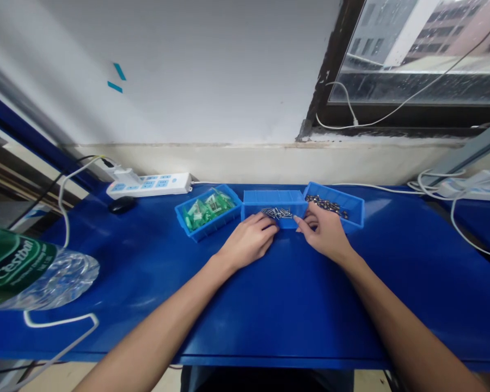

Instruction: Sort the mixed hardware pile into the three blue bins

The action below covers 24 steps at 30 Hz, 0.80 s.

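A blue plastic bin (pixel 274 197) with a heap of small silvery screws (pixel 278 213) stands in the middle, its open top facing me. My left hand (pixel 251 239) lies over its front left corner, fingers curled at the front rim; the fingertips and anything in them are hidden. At the front right corner, my right hand (pixel 326 231) is closed, with thumb and fingers around the bin's edge. Behind that hand is a second blue bin (pixel 354 209) of dark, shiny metal parts (pixel 326 204). To the left, a third blue bin (pixel 196 235) holds green-and-clear packets (pixel 210 209).
A white power strip (pixel 159 185) and a black mouse-like object (pixel 121 204) sit at the back left. A large water bottle (pixel 36 269) juts in from the left, near a white cable (pixel 61 324). More cables (pixel 427 188) lie at the back right.
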Each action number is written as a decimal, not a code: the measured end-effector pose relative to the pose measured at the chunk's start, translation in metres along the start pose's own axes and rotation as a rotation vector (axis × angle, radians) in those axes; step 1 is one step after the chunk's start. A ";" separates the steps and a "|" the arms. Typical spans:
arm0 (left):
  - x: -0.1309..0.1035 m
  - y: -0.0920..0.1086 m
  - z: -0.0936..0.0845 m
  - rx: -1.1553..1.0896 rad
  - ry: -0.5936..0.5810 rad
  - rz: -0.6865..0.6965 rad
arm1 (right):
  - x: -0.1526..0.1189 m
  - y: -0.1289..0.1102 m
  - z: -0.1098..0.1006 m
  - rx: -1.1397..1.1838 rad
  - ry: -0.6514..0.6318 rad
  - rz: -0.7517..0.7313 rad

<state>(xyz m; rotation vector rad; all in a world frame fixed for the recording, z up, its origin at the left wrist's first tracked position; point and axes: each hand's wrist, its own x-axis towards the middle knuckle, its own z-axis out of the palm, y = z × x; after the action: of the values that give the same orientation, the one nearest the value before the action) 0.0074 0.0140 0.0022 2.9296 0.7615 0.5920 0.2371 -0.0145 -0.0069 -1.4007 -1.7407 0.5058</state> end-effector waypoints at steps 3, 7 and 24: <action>0.000 0.001 0.000 -0.010 0.042 -0.010 | 0.000 0.001 -0.001 -0.060 -0.007 -0.047; -0.001 0.003 0.001 -0.007 0.073 -0.044 | 0.000 0.003 -0.003 -0.128 -0.040 -0.116; 0.000 0.010 -0.002 -0.009 -0.016 -0.039 | -0.003 -0.002 -0.013 -0.311 -0.036 -0.267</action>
<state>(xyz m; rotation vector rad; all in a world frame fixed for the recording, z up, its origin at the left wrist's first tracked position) 0.0111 0.0048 0.0057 2.9002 0.8106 0.5673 0.2470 -0.0199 0.0011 -1.3423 -2.0639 0.1183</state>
